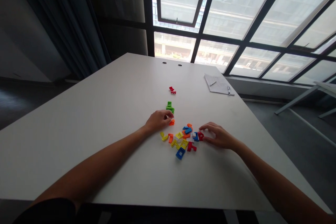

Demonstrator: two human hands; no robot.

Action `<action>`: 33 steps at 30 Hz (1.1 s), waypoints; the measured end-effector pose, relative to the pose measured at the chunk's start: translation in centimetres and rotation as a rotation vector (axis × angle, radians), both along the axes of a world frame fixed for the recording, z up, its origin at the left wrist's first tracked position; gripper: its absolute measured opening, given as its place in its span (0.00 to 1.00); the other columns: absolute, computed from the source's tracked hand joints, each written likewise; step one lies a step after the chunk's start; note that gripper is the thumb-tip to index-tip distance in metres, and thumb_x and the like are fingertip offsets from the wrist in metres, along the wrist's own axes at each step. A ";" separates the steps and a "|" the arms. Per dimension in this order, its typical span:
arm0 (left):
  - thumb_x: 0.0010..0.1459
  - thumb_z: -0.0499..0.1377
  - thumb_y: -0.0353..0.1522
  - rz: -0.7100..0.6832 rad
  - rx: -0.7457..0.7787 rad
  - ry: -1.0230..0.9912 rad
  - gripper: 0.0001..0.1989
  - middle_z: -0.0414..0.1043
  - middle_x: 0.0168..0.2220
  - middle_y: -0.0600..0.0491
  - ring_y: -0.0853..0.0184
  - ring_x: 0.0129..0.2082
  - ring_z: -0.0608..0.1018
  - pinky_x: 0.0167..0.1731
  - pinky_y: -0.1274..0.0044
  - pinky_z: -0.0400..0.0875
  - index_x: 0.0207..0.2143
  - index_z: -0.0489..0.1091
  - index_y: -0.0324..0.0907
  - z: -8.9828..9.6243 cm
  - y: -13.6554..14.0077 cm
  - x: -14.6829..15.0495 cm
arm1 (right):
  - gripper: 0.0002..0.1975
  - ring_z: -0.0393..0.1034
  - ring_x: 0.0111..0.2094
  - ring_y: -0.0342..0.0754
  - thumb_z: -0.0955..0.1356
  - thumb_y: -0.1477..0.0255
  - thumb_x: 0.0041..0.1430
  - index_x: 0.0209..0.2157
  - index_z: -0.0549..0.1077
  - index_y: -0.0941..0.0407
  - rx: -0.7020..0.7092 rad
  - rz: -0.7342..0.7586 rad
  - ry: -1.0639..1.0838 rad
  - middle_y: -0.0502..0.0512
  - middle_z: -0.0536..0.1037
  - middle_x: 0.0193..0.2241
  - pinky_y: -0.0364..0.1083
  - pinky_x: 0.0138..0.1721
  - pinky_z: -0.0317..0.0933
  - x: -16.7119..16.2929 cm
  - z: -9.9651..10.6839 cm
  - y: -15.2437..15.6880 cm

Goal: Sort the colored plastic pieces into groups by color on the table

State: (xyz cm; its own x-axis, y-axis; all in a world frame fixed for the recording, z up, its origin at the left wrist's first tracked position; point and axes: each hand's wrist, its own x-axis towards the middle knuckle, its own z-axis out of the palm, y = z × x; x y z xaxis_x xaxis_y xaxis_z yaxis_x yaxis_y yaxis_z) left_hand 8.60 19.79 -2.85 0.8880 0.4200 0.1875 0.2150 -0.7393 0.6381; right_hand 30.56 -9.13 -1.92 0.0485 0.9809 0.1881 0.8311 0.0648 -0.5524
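A dark sleeve (49, 210) is showing near left while, on the desk (105, 94), the left hand (159, 118) is curving beside an orange block (172, 122) and the right hand (219, 135) is bracketing a red block (201, 136), either grip's pinch I cannot tell, this apparent pick-up needing firm pinches.

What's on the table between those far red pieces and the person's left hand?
The head view shows green pieces there, just beyond the fingertips of the left hand. Between them and the red pieces, the white tabletop is bare.
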 end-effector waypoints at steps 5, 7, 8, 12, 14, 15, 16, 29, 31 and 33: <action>0.58 0.60 0.34 -0.003 0.008 0.001 0.09 0.82 0.36 0.54 0.65 0.33 0.81 0.34 0.76 0.73 0.38 0.81 0.45 0.0 0.0 0.0 | 0.15 0.76 0.51 0.57 0.73 0.62 0.66 0.53 0.79 0.48 0.026 0.013 -0.007 0.60 0.82 0.48 0.57 0.53 0.71 -0.2 -0.4 -0.1; 0.58 0.60 0.33 -0.003 0.008 0.004 0.09 0.82 0.37 0.54 0.65 0.33 0.81 0.35 0.76 0.73 0.38 0.81 0.45 -0.1 0.1 0.0 | 0.13 0.77 0.49 0.56 0.72 0.63 0.65 0.50 0.79 0.49 0.027 0.010 -0.012 0.60 0.83 0.46 0.57 0.52 0.71 1.2 -0.7 1.0; 0.58 0.60 0.33 -0.003 0.008 0.005 0.09 0.82 0.37 0.54 0.65 0.33 0.81 0.35 0.76 0.73 0.38 0.80 0.46 -0.1 0.1 0.0 | 0.13 0.77 0.48 0.56 0.73 0.63 0.64 0.49 0.79 0.50 0.035 -0.010 -0.023 0.59 0.83 0.46 0.57 0.51 0.71 2.1 -0.8 1.9; 0.58 0.60 0.32 0.001 0.006 0.013 0.09 0.82 0.36 0.55 0.65 0.33 0.80 0.34 0.76 0.72 0.37 0.80 0.46 0.0 0.1 0.0 | 0.17 0.78 0.45 0.57 0.74 0.64 0.60 0.50 0.76 0.52 0.116 -0.209 -0.075 0.59 0.84 0.44 0.57 0.47 0.71 5.8 -1.3 7.0; 0.58 0.60 0.32 0.002 0.004 0.019 0.08 0.82 0.35 0.56 0.65 0.32 0.80 0.33 0.76 0.71 0.37 0.80 0.46 0.1 0.1 0.0 | 0.18 0.78 0.44 0.57 0.74 0.65 0.59 0.50 0.74 0.54 0.136 -0.288 -0.105 0.59 0.84 0.43 0.56 0.47 0.70 6.7 -1.5 10.5; 0.58 0.60 0.32 0.002 0.003 0.021 0.08 0.81 0.35 0.56 0.66 0.32 0.80 0.33 0.76 0.71 0.37 0.80 0.47 0.1 0.0 -0.1 | 0.18 0.78 0.44 0.57 0.74 0.66 0.59 0.49 0.74 0.54 0.137 -0.313 -0.118 0.59 0.84 0.43 0.55 0.48 0.69 6.7 -1.5 12.4; 0.58 0.60 0.32 0.000 0.002 0.022 0.08 0.81 0.35 0.56 0.66 0.32 0.79 0.33 0.76 0.70 0.37 0.80 0.47 0.1 0.0 -0.1 | 0.18 0.78 0.44 0.57 0.74 0.65 0.60 0.49 0.73 0.55 0.132 -0.344 -0.132 0.60 0.84 0.43 0.55 0.48 0.68 6.6 -1.6 14.3; 0.57 0.59 0.30 -0.124 0.014 0.011 0.09 0.80 0.36 0.55 0.68 0.31 0.77 0.33 0.78 0.69 0.36 0.79 0.46 0.7 0.0 -0.9 | 0.20 0.71 0.51 0.64 0.68 0.56 0.70 0.53 0.68 0.57 -0.011 -0.584 -0.342 0.68 0.81 0.47 0.56 0.53 0.59 2.9 -2.2 28.5; 0.56 0.59 0.29 -0.124 0.012 0.010 0.09 0.79 0.35 0.55 0.68 0.31 0.77 0.33 0.78 0.68 0.36 0.79 0.46 0.7 0.0 -0.9 | 0.21 0.72 0.50 0.64 0.69 0.56 0.69 0.53 0.69 0.57 0.003 -0.600 -0.328 0.68 0.82 0.46 0.56 0.53 0.59 3.2 -2.3 29.1; 0.56 0.60 0.30 -0.124 0.011 0.007 0.09 0.79 0.35 0.56 0.69 0.31 0.76 0.33 0.78 0.68 0.36 0.79 0.46 0.7 0.0 -1.0 | 0.21 0.73 0.49 0.63 0.71 0.57 0.68 0.53 0.69 0.57 0.042 -0.584 -0.283 0.65 0.83 0.45 0.56 0.53 0.60 3.6 -2.3 29.3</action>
State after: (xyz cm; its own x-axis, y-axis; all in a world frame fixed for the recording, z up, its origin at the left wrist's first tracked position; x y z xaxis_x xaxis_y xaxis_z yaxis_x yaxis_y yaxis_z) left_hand 7.63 19.81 -2.16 0.9343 0.3045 0.1851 0.1258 -0.7678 0.6282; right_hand 34.14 20.13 -4.27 0.5148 0.7996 0.3093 0.8490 -0.4252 -0.3137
